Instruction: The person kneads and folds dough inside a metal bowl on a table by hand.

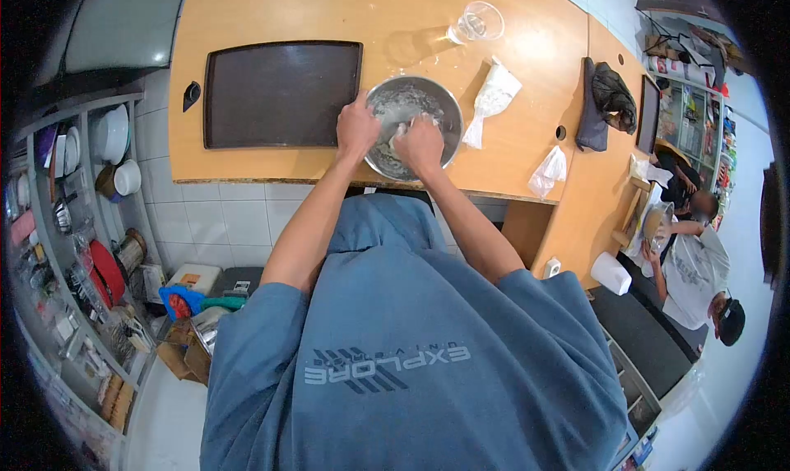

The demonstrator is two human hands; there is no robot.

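A steel mixing bowl (452,109) stands near the front edge of the wooden table, its inner wall smeared with whitish flour. My left hand (358,127) grips the bowl's left rim. Inside the bowl, my right hand (420,144) is curled into a fist around pale dough (395,142), most of which the hand hides. Just right of the bowl lies a twisted plastic bag of white powder (496,91). Left of it, close to my left hand, is a dark rectangular baking tray (284,97).
A clear glass cup (480,22) stands at the table's back. A smaller plastic bag (548,172) lies near the front right edge, and dark cloth items (613,101) lie farther right. Two people work at the far right. Crowded shelves (78,249) line the left.
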